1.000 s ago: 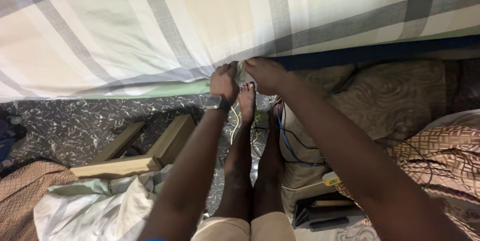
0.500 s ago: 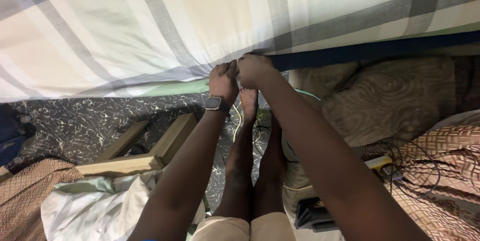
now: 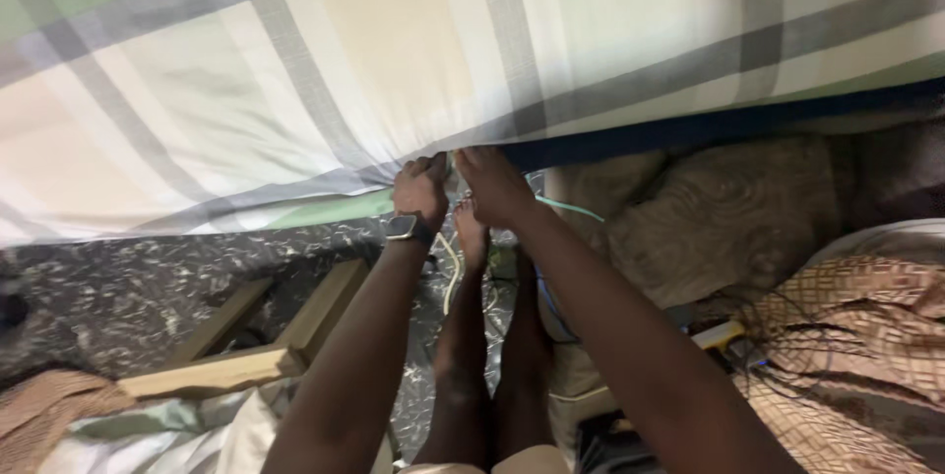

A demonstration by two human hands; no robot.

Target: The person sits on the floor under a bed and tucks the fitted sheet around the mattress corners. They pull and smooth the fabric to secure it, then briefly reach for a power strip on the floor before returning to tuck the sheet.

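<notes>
A: What is gripped, and where?

B: The lower edge of a plaid sheet (image 3: 472,61) is held by both hands, near the middle of the bed's side edge. The sheet, cream with grey and pale green bands, is spread over the mattress across the whole upper part of the view.

A: Left hand?

B: The left hand (image 3: 421,189) is clenched, its grip closed on the sheet's hem. A dark wristwatch (image 3: 402,228) is worn on that wrist.

A: Right hand?

B: The right hand (image 3: 492,184) is set just beside the left, nearly touching it. The fingers are curled at the same hem; a grasp on the sheet is indicated, though the fingertips are partly hidden by the fold.

A: What is seen under the hem?

B: A dark blue strip (image 3: 709,125) is exposed along the bed's edge to the right of the hands.

A: And below the hands?

B: The person's bare legs and feet (image 3: 471,238) are seen between the forearms, on a dark speckled floor (image 3: 118,287). Pale cords (image 3: 448,277) are lying beside the feet. Light wooden boards (image 3: 236,356) are lying at the lower left, with crumpled cloth (image 3: 167,435) at the bottom left corner.

A: Right side?

B: A brown patterned cushion (image 3: 728,218) is set against the bed's edge, and a tan checked fabric (image 3: 866,356) is lying at the lower right. A small yellowish item near it cannot be identified.
</notes>
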